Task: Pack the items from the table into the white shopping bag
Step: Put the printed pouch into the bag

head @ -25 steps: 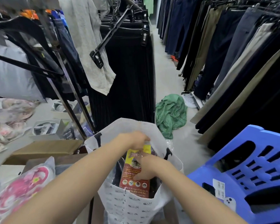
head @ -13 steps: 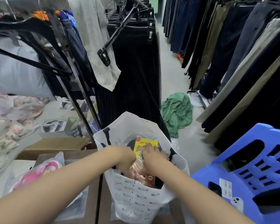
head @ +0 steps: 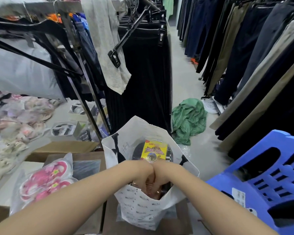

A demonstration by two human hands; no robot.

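The white shopping bag (head: pixel 143 209) with small black lettering stands open in front of me on a cardboard box. Both hands reach down into its mouth, side by side and touching. My left hand (head: pixel 141 175) and my right hand (head: pixel 161 175) press on a red and yellow packet (head: pixel 155 150), whose yellow top sticks up behind them while its reddish lower part shows between my fingers. Dark items lie deeper in the bag. A plastic pack of pink flowered sandals (head: pixel 44 181) rests on the table to the left.
A blue plastic chair (head: pixel 265 180) stands close on the right. Racks of hanging trousers line both sides of the aisle. A green garment (head: pixel 188 118) lies on the floor ahead. Cardboard boxes (head: pixel 64 147) and bagged shoes fill the table at left.
The packet has gone from upright above the rim down into the bag. Both hands followed it, sinking lower and coming together inside the opening.
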